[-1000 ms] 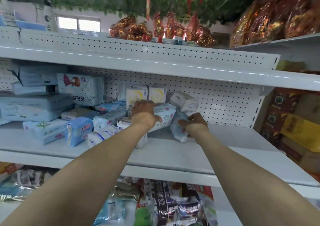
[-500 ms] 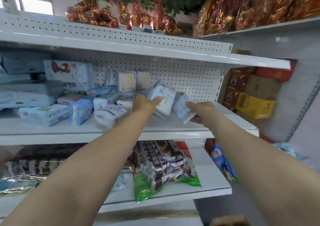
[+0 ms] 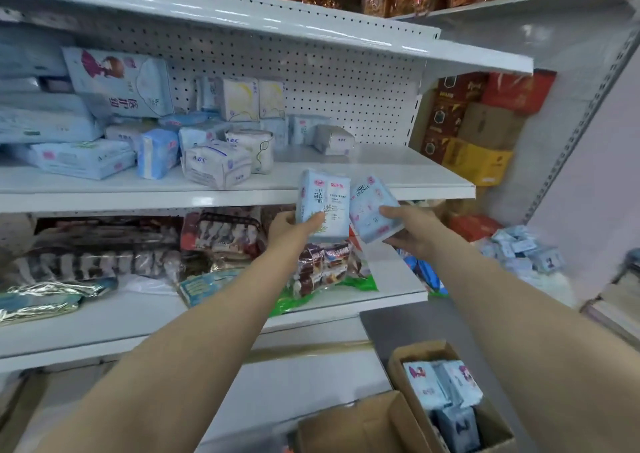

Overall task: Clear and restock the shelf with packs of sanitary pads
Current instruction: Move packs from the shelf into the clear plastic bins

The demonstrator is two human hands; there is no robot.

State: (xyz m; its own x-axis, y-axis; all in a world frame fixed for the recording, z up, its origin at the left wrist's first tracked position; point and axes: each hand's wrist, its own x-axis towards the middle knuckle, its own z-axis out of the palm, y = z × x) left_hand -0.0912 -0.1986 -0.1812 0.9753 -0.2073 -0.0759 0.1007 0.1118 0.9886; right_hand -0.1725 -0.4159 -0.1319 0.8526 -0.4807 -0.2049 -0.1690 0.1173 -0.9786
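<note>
Your way onto the shelf (image 3: pixel 398 170) lies open at its bare right end; stacked packs (image 3: pixel 214 165) block the left half.

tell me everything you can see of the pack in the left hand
The pack is a soft, sealed plastic-wrapped pouch, pale blue and white, with pink logos along the top, large dark characters down its left side and a sprig print. It is held upright, front to the camera, before the edge of the pad shelf. The left hand grips its lower left, thumb across the front. Its right edge meets the second pack in the right hand.
</note>
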